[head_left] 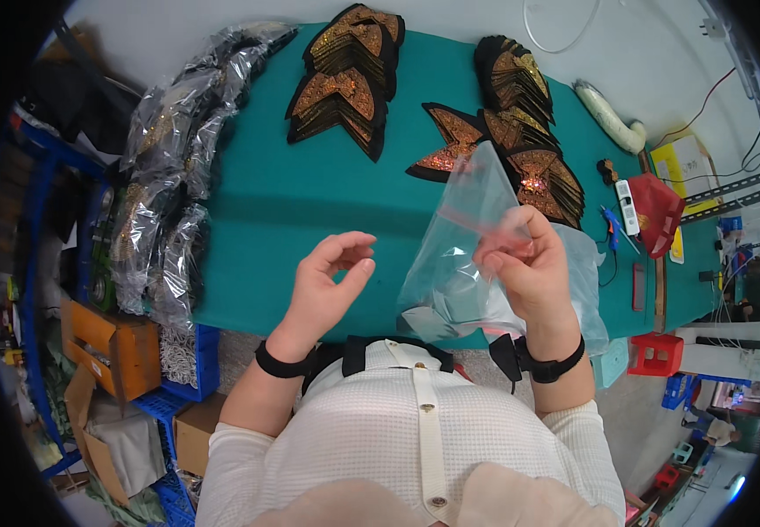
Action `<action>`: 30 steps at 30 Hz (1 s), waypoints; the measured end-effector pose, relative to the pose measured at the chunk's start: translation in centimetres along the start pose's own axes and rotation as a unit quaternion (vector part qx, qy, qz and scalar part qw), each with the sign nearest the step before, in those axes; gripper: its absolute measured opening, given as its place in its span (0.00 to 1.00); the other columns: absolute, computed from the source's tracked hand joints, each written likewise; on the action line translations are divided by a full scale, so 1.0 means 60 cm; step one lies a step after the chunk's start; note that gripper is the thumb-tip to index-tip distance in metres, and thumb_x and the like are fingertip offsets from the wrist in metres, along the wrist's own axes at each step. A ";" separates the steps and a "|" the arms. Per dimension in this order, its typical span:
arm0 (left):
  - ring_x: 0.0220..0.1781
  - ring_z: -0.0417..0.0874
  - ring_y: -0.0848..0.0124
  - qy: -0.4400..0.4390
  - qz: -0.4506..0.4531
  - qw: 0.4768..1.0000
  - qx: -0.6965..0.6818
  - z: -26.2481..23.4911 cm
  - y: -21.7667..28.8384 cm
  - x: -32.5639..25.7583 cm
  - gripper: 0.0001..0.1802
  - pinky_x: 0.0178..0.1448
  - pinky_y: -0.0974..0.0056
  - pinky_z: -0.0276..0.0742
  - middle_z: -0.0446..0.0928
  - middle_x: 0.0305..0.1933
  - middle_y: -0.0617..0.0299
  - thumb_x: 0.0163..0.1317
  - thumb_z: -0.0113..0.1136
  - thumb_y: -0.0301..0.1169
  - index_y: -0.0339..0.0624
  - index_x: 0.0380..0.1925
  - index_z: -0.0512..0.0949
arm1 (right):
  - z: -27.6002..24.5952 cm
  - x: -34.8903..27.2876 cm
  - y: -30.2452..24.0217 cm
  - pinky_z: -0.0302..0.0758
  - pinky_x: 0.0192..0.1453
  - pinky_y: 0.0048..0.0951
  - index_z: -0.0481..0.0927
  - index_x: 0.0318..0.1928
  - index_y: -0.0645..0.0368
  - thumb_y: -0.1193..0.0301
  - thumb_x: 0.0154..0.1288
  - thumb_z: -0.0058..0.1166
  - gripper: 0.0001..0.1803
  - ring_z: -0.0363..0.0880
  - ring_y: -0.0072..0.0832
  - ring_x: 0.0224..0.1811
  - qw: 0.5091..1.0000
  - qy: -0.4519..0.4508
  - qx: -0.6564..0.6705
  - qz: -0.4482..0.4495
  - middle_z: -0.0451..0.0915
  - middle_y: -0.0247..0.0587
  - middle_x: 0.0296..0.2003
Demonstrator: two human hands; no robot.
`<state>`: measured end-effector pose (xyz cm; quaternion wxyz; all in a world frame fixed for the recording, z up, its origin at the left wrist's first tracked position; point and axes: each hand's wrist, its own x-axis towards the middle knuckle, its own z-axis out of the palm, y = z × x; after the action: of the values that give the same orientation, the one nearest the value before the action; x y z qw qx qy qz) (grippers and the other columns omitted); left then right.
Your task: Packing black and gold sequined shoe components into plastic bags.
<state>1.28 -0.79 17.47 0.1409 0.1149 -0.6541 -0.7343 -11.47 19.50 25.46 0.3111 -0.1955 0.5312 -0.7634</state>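
Note:
My right hand (529, 255) pinches a clear plastic bag (450, 255) near its upper part, and the bag hangs over the front edge of the green table. To its left, my left hand (333, 277) is raised with curved fingers apart and nothing in it. Just beyond the bag lies a single bow-shaped sequined piece (450, 140), copper-coloured with a black border, partly behind the plastic. Overlapping stacks of similar sequined pieces (542, 176) run along the right, and another row of them (340, 97) sits at the back. More clear bags (577, 272) rest beside my right wrist.
Wrapped packages in shiny plastic (165, 132) line the table's left edge. At the right are a white power strip (627, 206), a blue hot-glue gun (611, 227), a red bag (659, 213) and cables. Boxes (116, 351) and blue crates (206, 358) stand lower left.

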 end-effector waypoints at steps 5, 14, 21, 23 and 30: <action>0.43 0.75 0.75 -0.069 0.037 0.996 0.030 0.028 0.028 -0.012 0.13 0.49 0.70 0.72 0.74 0.39 0.62 0.56 0.57 0.19 0.36 0.43 0.76 | 0.021 0.006 0.008 0.67 0.32 0.14 0.71 0.35 0.58 0.86 0.50 0.59 0.14 0.70 0.11 0.28 1.000 0.019 0.014 0.016 0.75 0.28 0.27; 0.37 0.76 0.75 -0.034 0.018 0.999 0.016 0.019 0.045 -0.032 0.14 0.38 0.70 0.72 0.76 0.34 0.62 0.54 0.62 0.25 0.39 0.41 0.77 | 0.065 0.053 0.062 0.66 0.29 0.14 0.67 0.25 0.55 0.77 0.54 0.62 0.14 0.71 0.12 0.25 0.983 0.032 -0.182 -0.007 0.71 0.26 0.23; 0.50 0.72 0.62 0.258 -0.396 0.862 -0.186 -0.104 -0.189 -0.065 0.41 0.51 0.57 0.68 0.70 0.50 0.50 0.61 0.40 0.63 0.37 0.58 0.64 | 0.133 0.183 0.097 0.77 0.38 0.32 0.69 0.31 0.57 0.66 0.61 0.57 0.11 0.79 0.32 0.38 0.993 0.025 0.016 0.112 0.75 0.37 0.38; 0.52 0.71 0.57 0.165 -0.439 0.838 -0.278 -0.115 -0.202 -0.088 0.46 0.54 0.53 0.67 0.69 0.53 0.46 0.58 0.35 0.68 0.37 0.59 0.62 | 0.167 0.206 0.086 0.78 0.40 0.35 0.70 0.34 0.57 0.66 0.62 0.56 0.10 0.78 0.33 0.41 0.993 -0.006 0.078 0.088 0.75 0.39 0.40; 0.66 0.60 0.47 -0.007 -0.121 0.800 -0.588 -0.153 -0.076 -0.035 0.56 0.65 0.41 0.57 0.58 0.66 0.41 0.48 0.29 0.77 0.45 0.66 0.54 | 0.246 0.215 0.047 0.77 0.49 0.46 0.69 0.51 0.57 0.64 0.65 0.49 0.17 0.75 0.37 0.49 0.948 -0.154 0.278 -0.025 0.72 0.41 0.52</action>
<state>6.24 -8.11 11.81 0.0866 0.0835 -0.0786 -0.9896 -10.84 -0.15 27.69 0.4119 -0.2301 0.2385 -0.8488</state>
